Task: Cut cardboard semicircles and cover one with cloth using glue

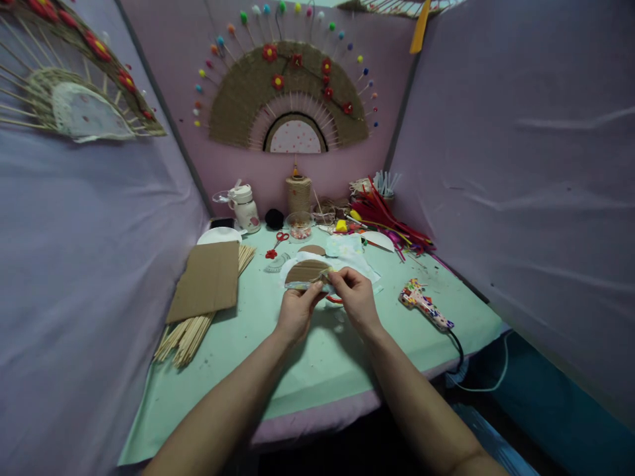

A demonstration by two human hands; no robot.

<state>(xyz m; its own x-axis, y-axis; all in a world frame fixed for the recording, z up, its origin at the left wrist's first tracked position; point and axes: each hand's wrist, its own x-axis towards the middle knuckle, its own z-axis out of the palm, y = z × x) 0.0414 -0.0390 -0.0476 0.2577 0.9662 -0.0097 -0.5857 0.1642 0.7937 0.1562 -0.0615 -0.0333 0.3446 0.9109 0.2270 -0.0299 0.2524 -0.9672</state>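
A half-round piece of brown cardboard (306, 272) with light fabric round its edge is held up over the middle of the table. My left hand (297, 309) grips its lower edge between thumb and fingers. Close beside it, my right hand (356, 297) pinches at the right end of the same piece, where the fabric folds over; the exact bit between its fingertips is too small to tell. Part of a red ring shape (334, 300) shows just below, between the hands. Pale patterned fabric (346, 246) lies behind the piece.
Cardboard (206, 281) rests on wooden sticks (191, 338) at left. A glue gun (425, 305) lies at right. Behind are red scissors (281, 238), a bottle (245, 210), a twine spool (299, 194) and red strips (384, 211). A decorated fan (238, 99) hangs on the back wall.
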